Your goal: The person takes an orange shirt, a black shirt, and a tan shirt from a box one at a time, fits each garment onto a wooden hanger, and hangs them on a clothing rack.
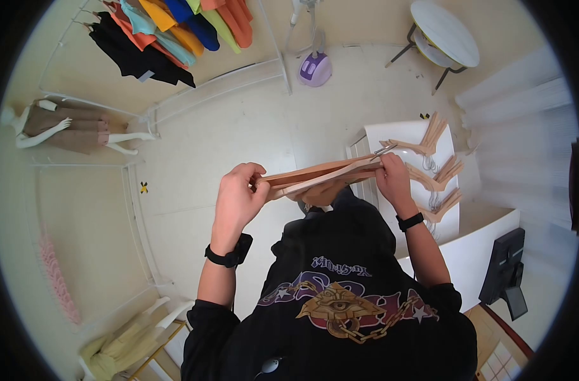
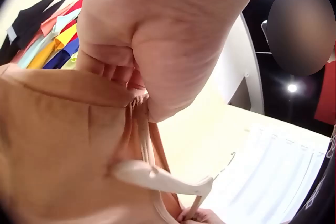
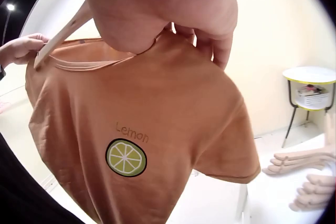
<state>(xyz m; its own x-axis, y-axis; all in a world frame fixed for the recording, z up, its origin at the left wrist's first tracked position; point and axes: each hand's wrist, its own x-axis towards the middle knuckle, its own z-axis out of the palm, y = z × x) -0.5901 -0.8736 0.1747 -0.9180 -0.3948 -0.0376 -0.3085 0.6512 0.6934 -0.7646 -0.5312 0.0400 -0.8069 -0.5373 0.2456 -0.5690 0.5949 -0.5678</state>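
Observation:
An orange-brown T-shirt [image 3: 163, 103], printed with "Lemon" and a green lemon slice, hangs between both hands in front of the body. My left hand [image 1: 237, 195] pinches its fabric at one end of the neckline. At the opposite shoulder, my right hand [image 1: 394, 180] grips the shirt, its fingers over the top edge in the right wrist view. A pale wooden hanger [image 2: 165, 178] lies across the neck opening, one arm reaching toward the left-hand side. Its metal hook [image 1: 384, 150] sticks out close to the right hand. The right palm hides part of the hanger.
Several wooden hangers [image 1: 434, 181] lie in groups on a white table [image 1: 451, 219] at my right. A purple garment steamer [image 1: 315, 68] stands ahead on the floor, a round side table [image 1: 451, 28] beyond it. Colourful clothes [image 1: 175, 32] hang on a rack; a mannequin [image 1: 61, 127] is at left.

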